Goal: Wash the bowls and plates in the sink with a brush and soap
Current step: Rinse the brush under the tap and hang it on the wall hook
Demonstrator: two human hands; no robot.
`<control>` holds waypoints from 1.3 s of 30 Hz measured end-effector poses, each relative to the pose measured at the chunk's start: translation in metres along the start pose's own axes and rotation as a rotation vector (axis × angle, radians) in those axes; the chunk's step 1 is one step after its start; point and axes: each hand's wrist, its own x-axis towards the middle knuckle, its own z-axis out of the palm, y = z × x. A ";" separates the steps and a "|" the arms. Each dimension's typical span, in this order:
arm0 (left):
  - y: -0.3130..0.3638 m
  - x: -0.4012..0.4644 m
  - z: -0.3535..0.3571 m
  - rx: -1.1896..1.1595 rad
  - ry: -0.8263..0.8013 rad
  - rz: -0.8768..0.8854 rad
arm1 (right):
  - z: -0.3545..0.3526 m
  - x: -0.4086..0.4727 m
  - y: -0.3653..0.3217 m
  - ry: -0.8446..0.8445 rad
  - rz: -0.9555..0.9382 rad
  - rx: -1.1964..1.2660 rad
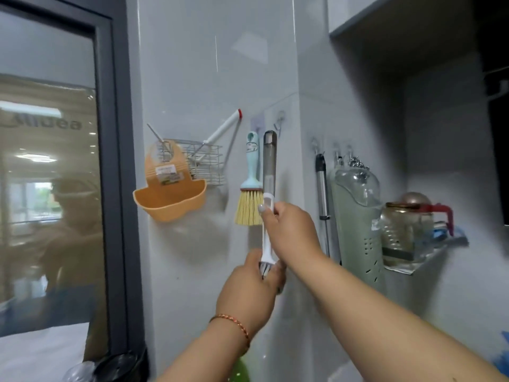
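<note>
Up against the tiled wall (pixel 198 78), well above any sink, the dish brush (pixel 268 199) stands with its long axis upright, right hand (pixel 289 230) fingers closed round its white neck and left hand (pixel 254 288) wrapped about the bristle end directly below.

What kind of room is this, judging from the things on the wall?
Most likely a home kitchen: a blue-handled brush with yellow bristles hangs on the glossy tiled wall, beside a wire utensil rack and a glass jar.
</note>
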 end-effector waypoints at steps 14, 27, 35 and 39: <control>0.045 0.054 -0.031 -0.120 -0.243 -0.178 | -0.017 0.070 -0.020 -0.046 0.102 -0.084; 0.023 0.042 -0.010 -0.276 -0.135 -0.264 | -0.005 0.043 0.003 -0.097 0.107 -0.137; -0.022 -0.042 -0.010 -0.289 0.025 -0.385 | 0.001 -0.069 0.006 0.157 -0.089 0.137; -0.053 -0.121 -0.011 -0.259 -0.027 -0.421 | 0.025 -0.156 0.006 -0.089 0.044 0.505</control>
